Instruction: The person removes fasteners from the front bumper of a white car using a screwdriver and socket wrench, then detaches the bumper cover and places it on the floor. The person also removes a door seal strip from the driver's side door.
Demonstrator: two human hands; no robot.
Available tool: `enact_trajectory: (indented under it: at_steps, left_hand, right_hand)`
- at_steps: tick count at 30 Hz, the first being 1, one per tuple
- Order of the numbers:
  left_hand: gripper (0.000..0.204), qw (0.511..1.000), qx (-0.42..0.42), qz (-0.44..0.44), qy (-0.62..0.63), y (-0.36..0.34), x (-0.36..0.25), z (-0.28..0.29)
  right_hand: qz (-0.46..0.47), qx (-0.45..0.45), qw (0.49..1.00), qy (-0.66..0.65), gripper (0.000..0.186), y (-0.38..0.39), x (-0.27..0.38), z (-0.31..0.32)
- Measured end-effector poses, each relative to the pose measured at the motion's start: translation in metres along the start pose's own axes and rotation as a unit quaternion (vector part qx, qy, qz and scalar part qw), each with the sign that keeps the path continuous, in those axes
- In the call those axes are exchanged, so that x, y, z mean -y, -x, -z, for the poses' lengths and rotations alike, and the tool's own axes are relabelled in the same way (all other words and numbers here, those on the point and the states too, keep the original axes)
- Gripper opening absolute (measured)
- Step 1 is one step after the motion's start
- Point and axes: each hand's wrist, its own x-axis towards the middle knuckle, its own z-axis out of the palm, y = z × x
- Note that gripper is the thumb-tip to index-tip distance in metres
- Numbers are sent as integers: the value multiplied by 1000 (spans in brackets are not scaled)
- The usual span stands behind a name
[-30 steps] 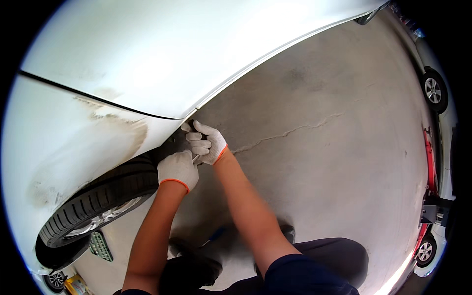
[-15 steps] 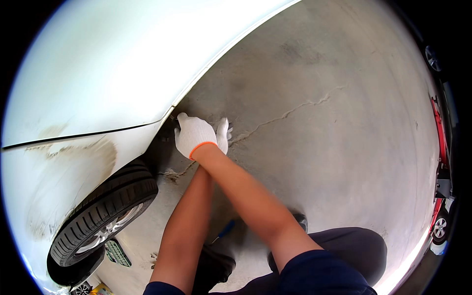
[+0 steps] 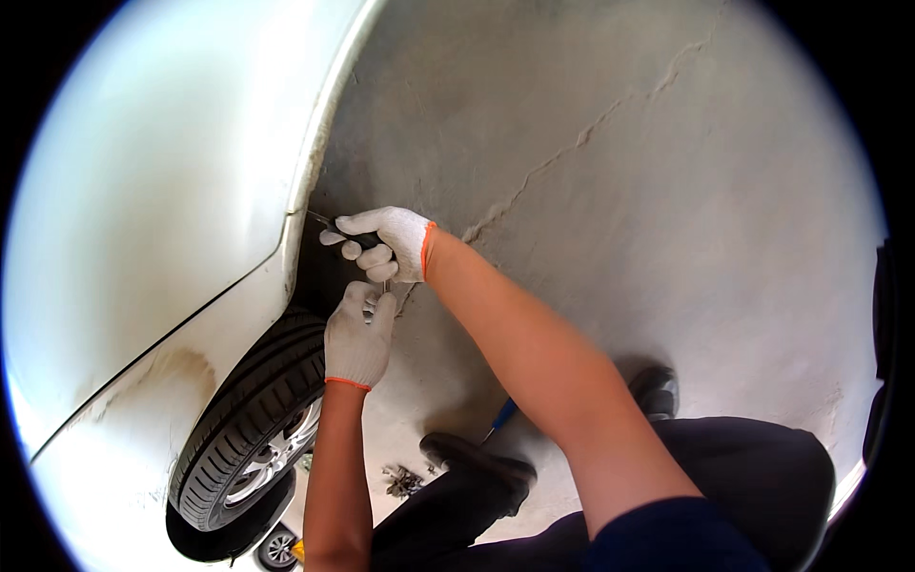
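Note:
My right hand [image 3: 386, 238], in a white knit glove with an orange cuff, is closed around the black handle of a screwdriver [image 3: 370, 238]. Its thin shaft points left to the lower edge of a white car body [image 3: 238, 143]; whether the tip touches is unclear. Just below, my left hand [image 3: 358, 334], gloved alike, has its fingers curled together around a small shiny metal piece [image 3: 369, 311]. A thin metal bit shows between the two hands. What kind of piece it is cannot be made out.
A black tyre on a silver wheel [image 3: 253, 429] is at the lower left under the car. A blue-handled tool [image 3: 504, 415] lies on the cracked concrete floor [image 3: 610, 238] near my shoe [image 3: 477, 458]. Dark debris [image 3: 402, 480] is scattered close to my left forearm.
My forearms were crossed and are now uncrossed, with the right hand above the left. The black-handled screwdriver has come into sight. The view has shifted, too.

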Motion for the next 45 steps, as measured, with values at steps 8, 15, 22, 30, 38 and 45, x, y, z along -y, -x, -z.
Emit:
enact_trajectory:
  at_steps: [8, 15, 22, 30, 38, 45]
  left_hand:
    - [29, 980, -30, -179, -78, 5, 46, -51]
    - [33, 995, -93, -24, -3, 6, 11, -46]
    - [23, 993, -87, -48, -64, 11, 11, -39]
    - [23, 986, -151, -22, -68, 21, -31, -9]
    - [29, 992, 10, 41, -120, -12, -27, 9]
    - [34, 998, -9, -59, -28, -42, 25, -37]
  right_hand:
    - [45, -86, 994, 48, 34, 18, -21, 12]
    - [63, -66, 996, -1, 29, 6, -12, 1]
    - [46, -47, 997, -47, 28, 9, -9, 0]
    - [41, 28, 983, -178, 24, 4, -9, -6]
    - [48, -125, 990, -30, 24, 8, -1, -42]
    - [130, -196, 834, 499, 32, -37, -5, -14]
